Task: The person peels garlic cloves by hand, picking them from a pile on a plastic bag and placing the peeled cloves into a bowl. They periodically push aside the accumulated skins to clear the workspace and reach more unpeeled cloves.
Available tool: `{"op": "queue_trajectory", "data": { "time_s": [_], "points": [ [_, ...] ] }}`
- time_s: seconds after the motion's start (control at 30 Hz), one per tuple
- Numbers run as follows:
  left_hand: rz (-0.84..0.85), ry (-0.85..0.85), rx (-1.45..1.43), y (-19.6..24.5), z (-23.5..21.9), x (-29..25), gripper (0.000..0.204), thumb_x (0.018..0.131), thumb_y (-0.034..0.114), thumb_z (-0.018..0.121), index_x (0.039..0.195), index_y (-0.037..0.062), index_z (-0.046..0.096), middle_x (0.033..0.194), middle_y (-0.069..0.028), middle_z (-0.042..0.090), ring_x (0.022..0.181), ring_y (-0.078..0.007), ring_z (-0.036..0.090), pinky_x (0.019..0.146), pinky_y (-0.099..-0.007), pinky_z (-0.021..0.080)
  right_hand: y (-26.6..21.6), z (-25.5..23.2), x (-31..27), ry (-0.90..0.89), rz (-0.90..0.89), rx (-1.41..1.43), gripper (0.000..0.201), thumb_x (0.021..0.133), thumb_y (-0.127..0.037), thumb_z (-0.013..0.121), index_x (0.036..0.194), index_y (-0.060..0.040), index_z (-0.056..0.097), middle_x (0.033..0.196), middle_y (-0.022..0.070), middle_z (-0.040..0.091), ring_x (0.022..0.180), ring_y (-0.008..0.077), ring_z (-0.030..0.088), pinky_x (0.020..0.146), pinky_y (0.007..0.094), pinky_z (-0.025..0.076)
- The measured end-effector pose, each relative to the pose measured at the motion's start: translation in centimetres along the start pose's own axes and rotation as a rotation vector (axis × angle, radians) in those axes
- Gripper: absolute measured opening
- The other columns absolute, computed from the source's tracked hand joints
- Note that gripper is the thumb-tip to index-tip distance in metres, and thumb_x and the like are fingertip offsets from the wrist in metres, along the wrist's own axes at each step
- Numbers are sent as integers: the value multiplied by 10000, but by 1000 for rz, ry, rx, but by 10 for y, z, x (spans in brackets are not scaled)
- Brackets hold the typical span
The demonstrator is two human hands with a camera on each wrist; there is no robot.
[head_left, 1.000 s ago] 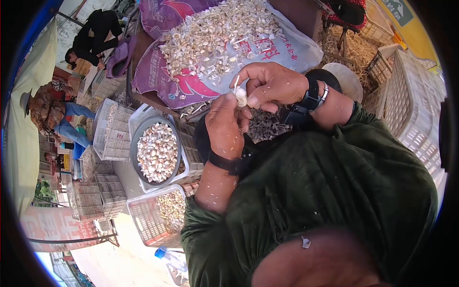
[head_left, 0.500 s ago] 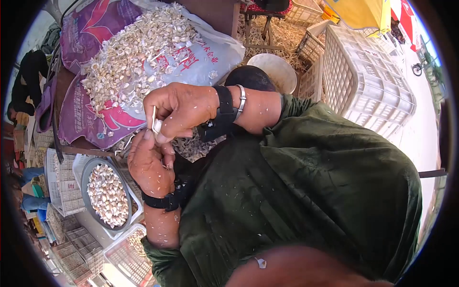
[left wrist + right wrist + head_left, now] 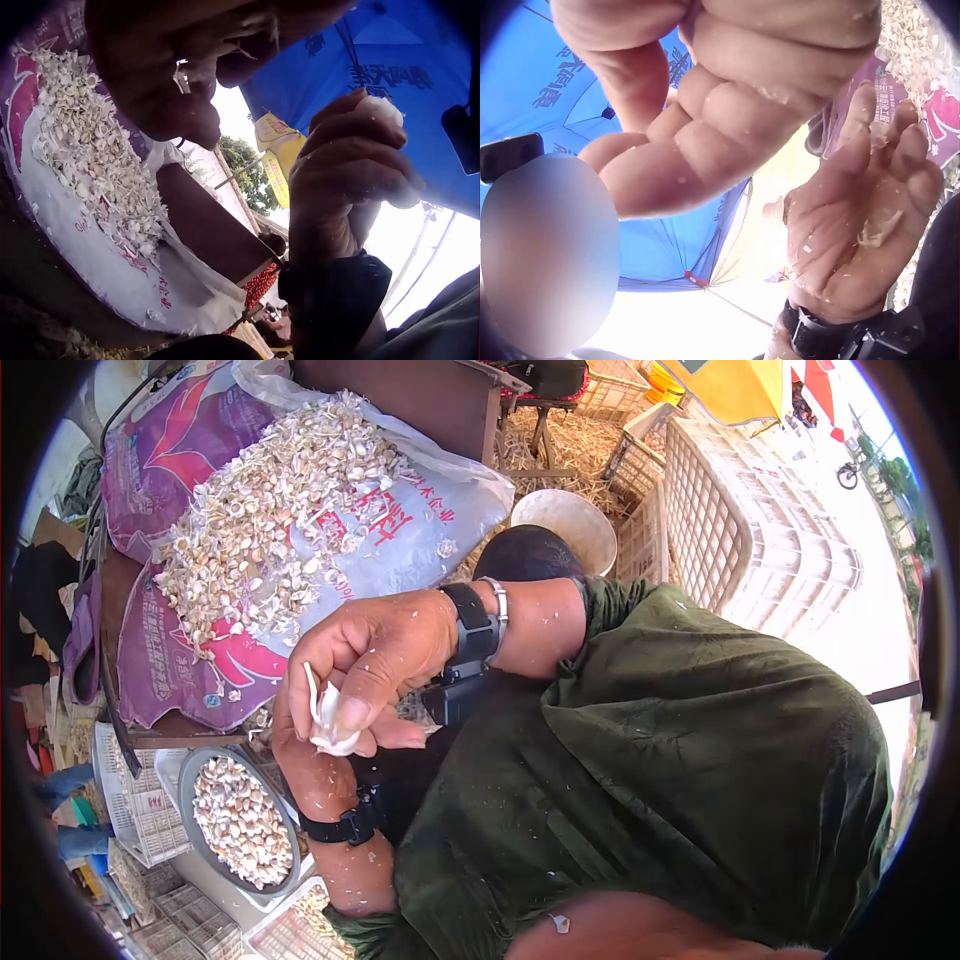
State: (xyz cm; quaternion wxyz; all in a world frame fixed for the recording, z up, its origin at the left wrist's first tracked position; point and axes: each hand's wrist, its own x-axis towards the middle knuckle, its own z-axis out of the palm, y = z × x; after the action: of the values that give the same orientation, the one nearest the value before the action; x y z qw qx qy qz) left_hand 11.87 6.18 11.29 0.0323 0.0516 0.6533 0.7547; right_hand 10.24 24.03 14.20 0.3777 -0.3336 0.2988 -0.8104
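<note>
In the head view my right hand (image 3: 375, 655) pinches a piece of garlic bulb (image 3: 335, 735) with a thin pale stem between thumb and fingers. From the left wrist view, the same garlic (image 3: 381, 112) shows white and rounded at my right fingertips. My left hand (image 3: 310, 780) lies just below and is largely covered by the right. Seen from the right wrist, the left hand (image 3: 862, 210) is palm up, its fingers loosely bent. A scrap of peel (image 3: 880, 227) sits on that palm, and pale bits show among the fingers.
Loose garlic cloves and skins (image 3: 280, 510) are heaped on a purple and white sack (image 3: 420, 550) ahead. To the left stands a grey basin (image 3: 192, 815) of cloves. White plastic crates (image 3: 760, 540) stack up at the right, near a pale round bowl (image 3: 590, 525).
The head view has swung, so the scene sits further left. My hands were together at the garlic earlier; now the right holds it over the left, apart from the left fingers.
</note>
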Motion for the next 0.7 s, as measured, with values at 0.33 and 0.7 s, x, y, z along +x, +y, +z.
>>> {"op": "queue_trajectory", "data": {
  "time_s": [0.33, 0.7],
  "points": [
    [-412, -58, 19, -5, -10, 12, 372, 941, 127, 535, 1264, -52, 496, 1139, -172, 609, 915, -199, 644, 648, -268, 488, -23, 99, 57, -654, 36, 177, 245, 923, -77, 634, 1039, 104, 515, 572, 73, 591, 462, 107, 592, 446, 220, 463],
    [-539, -106, -31, 13, -3, 17, 547, 918, 125, 560, 1404, -38, 371, 1174, -256, 593, 831, -140, 636, 499, -188, 404, -12, 94, 71, -618, -46, 280, 274, 891, -34, 662, 1044, 126, 502, 604, 91, 606, 488, 97, 607, 441, 204, 461]
  ]
}}
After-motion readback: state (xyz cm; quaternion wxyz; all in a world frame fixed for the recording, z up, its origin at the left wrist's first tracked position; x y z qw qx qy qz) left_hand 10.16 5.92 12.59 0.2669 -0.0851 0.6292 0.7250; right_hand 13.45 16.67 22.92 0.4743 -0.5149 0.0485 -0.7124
